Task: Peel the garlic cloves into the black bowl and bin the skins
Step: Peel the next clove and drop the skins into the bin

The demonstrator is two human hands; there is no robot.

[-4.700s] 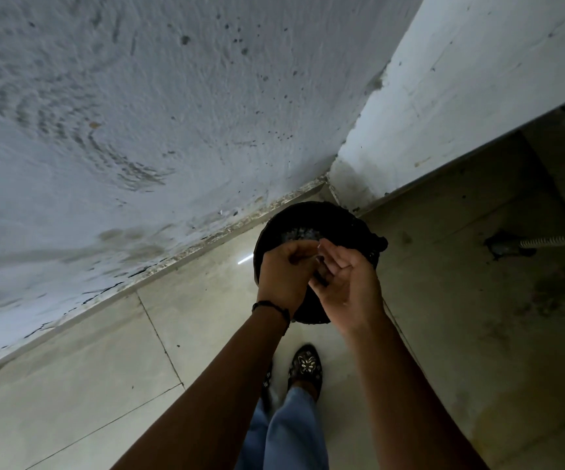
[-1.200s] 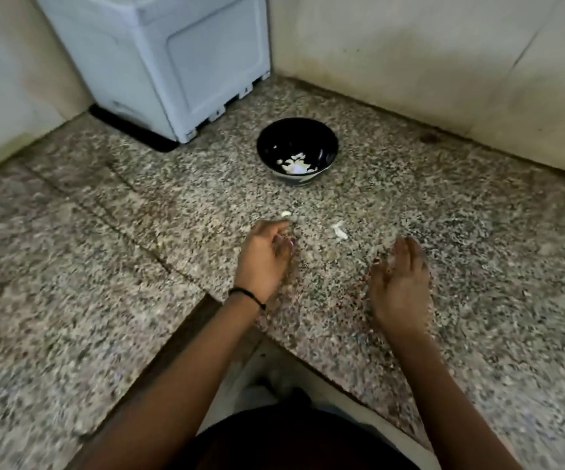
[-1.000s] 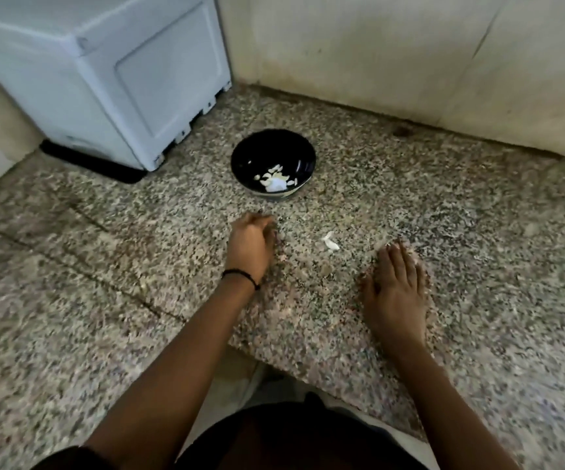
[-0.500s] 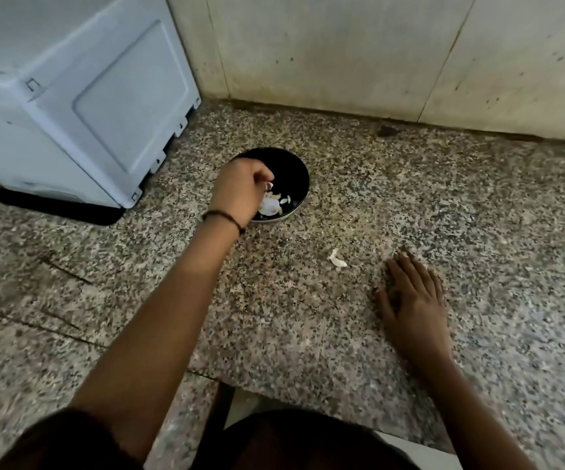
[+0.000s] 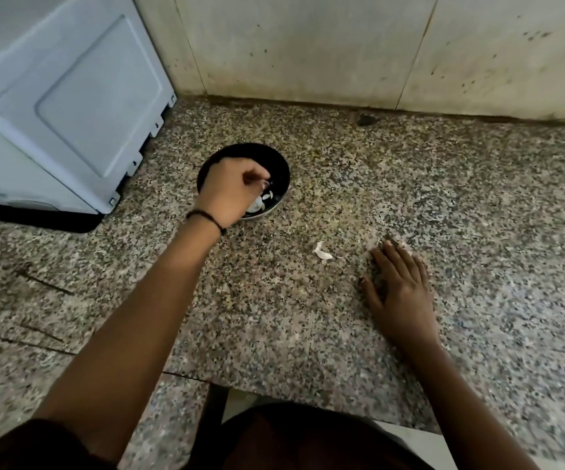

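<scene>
The black bowl (image 5: 278,163) stands on the speckled granite counter (image 5: 274,300) and holds several white peeled garlic cloves (image 5: 263,201). My left hand (image 5: 228,191) hovers over the bowl's left half. Its fingers are curled and its fingertips pinch a small garlic clove, mostly hidden, just above the pile. My right hand (image 5: 401,293) lies flat on the counter, palm down, fingers straight. One white garlic piece (image 5: 322,251) lies on the counter between the bowl and my right hand, close to my fingertips but not touching them.
A large white appliance (image 5: 64,106) stands at the back left, close to the bowl. A stained tiled wall (image 5: 342,52) runs along the back. The counter's front edge (image 5: 291,390) is just in front of my body.
I turned from a dark bin on the floor to the counter. My left hand picked a small white piece off the counter and carried it over the bowl. My right hand settled flat.
</scene>
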